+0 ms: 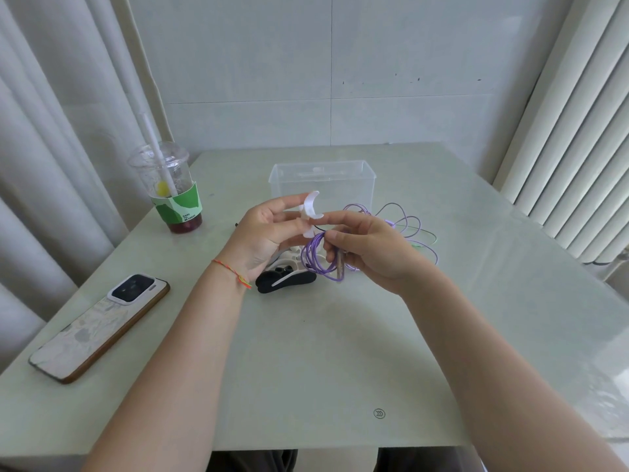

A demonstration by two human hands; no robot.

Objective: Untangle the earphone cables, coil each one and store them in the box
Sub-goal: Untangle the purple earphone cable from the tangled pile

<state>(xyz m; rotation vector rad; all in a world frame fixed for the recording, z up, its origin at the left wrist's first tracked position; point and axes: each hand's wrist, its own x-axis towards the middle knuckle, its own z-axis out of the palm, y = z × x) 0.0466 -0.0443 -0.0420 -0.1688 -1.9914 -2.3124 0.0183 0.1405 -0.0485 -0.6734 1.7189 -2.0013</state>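
A pale green worktop (340, 352) stands against a tiled wall with curtains at both sides. Above its middle, the purple earphone cable (318, 255) hangs as a coil of several loops, pinched in the grip of the right hand (369, 248) between thumb and fingers; the uncoiled remainder trails right over the worktop beside the clear box (323, 180), which stands open just behind the hands. The left hand (265, 233) holds a white winder clip (311, 212) in a narrow fingertip grip, just above the coil. A black clip (284, 281) and another white piece lie on the worktop below the hands. The step in hand appears to be securing the coil: keep the loops pinched flat and even, then seat the clip across all strands before releasing. A phone (98, 327) and a drink cup (172, 192) lie to the left.
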